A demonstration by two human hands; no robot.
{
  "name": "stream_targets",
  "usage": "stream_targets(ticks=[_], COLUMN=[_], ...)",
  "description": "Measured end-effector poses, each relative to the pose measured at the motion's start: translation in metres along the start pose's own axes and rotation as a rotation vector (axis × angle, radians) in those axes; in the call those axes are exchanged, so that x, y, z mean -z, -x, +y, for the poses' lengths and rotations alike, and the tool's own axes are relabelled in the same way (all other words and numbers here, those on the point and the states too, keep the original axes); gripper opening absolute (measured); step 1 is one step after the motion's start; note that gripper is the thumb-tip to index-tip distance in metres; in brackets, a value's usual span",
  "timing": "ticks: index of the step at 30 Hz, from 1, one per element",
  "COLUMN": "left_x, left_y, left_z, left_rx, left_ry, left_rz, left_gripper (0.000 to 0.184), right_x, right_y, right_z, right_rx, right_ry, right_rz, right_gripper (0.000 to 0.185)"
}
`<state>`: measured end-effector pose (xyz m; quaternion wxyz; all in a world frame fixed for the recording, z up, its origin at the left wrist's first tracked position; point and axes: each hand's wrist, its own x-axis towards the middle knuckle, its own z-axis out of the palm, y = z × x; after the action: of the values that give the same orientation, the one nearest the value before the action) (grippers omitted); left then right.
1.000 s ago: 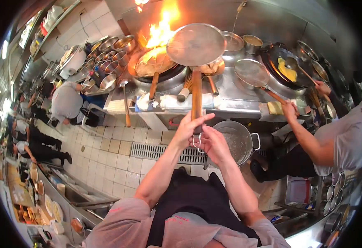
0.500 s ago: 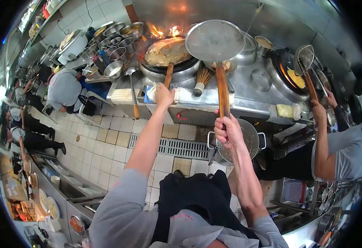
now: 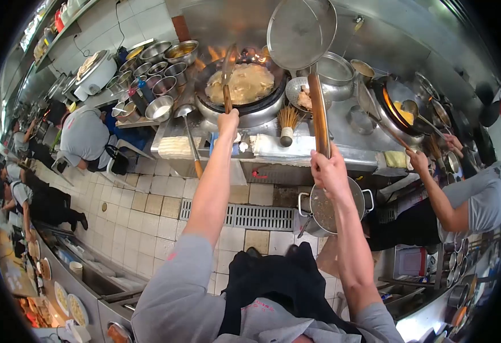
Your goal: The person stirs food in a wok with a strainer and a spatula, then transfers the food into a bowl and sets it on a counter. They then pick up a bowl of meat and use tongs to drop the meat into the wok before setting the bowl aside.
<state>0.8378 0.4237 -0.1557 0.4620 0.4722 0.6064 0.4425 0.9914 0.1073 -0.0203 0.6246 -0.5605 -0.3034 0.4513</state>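
My right hand is wrapped round the long wooden handle of a big round mesh strainer, raised upright right of the burning stove. My left hand grips the wooden handle of a skimmer, whose metal head is turned edge-on over the left part of a wok. Pale, bubbling oil fills the wok, and flames rise behind its rim. Just right of the wok, a perforated bowl holds pinkish pieces. A bamboo brush stands near the front edge.
A ladle leans over the counter edge at left, near several steel bowls. Below the counter stands a large two-handled pot. On the right, a co-worker works at a second wok. A lidded pot sits behind.
My left hand has raised the skimmer and turned it edge-on, exposing the bubbling oil. The large strainer has moved up and slightly right. At the second wok, the co-worker's tools have shifted apart.
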Motion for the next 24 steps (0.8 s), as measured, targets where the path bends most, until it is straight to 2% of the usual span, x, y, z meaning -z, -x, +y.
stream_targets(ticks=[2, 5, 8, 9, 10, 11, 14, 15, 16, 18, 20, 22, 23, 24], left_x=[0.034, 0.056, 0.072, 0.073, 0.074, 0.074, 0.074, 0.074, 0.073, 0.069, 0.075, 0.079, 0.078, 0.075], left_y=[0.024, 0.052, 0.079, 0.092, 0.099, 0.110, 0.134, 0.135, 0.131, 0.118, 0.105, 0.125, 0.152, 0.140], left_z=[0.015, 0.013, -0.001, -0.004, -0.008, -0.006, 0.009, 0.011, 0.007, -0.006, -0.014, 0.023, 0.061, 0.050], left_rx=[0.232, 0.412, 0.446, 0.384, 0.421, 0.399, 0.348, 0.333, 0.240, 0.060, -0.073, -0.168, -0.157, -0.216], left_ry=[0.387, 0.690, 0.916, 0.878, 0.854, 0.772, 0.602, 0.555, 0.451, 0.237, -0.013, -0.280, -0.289, -0.346], left_rz=[-0.256, -0.331, -0.520, -0.489, -0.487, -0.415, -0.262, -0.221, -0.162, -0.054, 0.039, 0.137, 0.161, 0.181], left_gripper=[0.018, 0.015, 0.013, 0.013, 0.014, 0.016, 0.015, 0.013, 0.013, 0.013, 0.024, 0.034, 0.033, 0.033], right_x=[0.001, 0.006, 0.011, 0.010, 0.012, 0.018, -0.001, -0.011, -0.013, -0.030, -0.027, -0.013, -0.017, -0.024], right_y=[-0.015, -0.058, -0.111, -0.129, -0.149, -0.177, -0.209, -0.227, -0.241, -0.239, -0.232, -0.229, -0.221, -0.226], right_z=[-0.002, 0.010, 0.019, 0.022, 0.029, 0.046, 0.048, 0.066, 0.082, 0.080, 0.073, 0.072, 0.067, 0.072], right_rx=[-0.008, 0.022, 0.022, 0.062, 0.102, 0.227, 0.142, 0.301, 0.094, -0.067, -0.026, -0.071, -0.069, -0.117], right_ry=[0.050, 0.160, 0.306, 0.395, 0.484, 0.533, 0.769, 0.677, 0.631, 0.380, 0.267, 0.224, 0.210, 0.148], right_rz=[0.002, 0.011, -0.027, -0.016, -0.002, 0.031, 0.092, 0.043, 0.029, -0.063, -0.050, -0.126, -0.121, -0.130], right_gripper=[0.023, 0.027, 0.029, 0.028, 0.026, 0.028, 0.032, 0.036, 0.034, 0.032, 0.021, 0.015, 0.011, 0.011])
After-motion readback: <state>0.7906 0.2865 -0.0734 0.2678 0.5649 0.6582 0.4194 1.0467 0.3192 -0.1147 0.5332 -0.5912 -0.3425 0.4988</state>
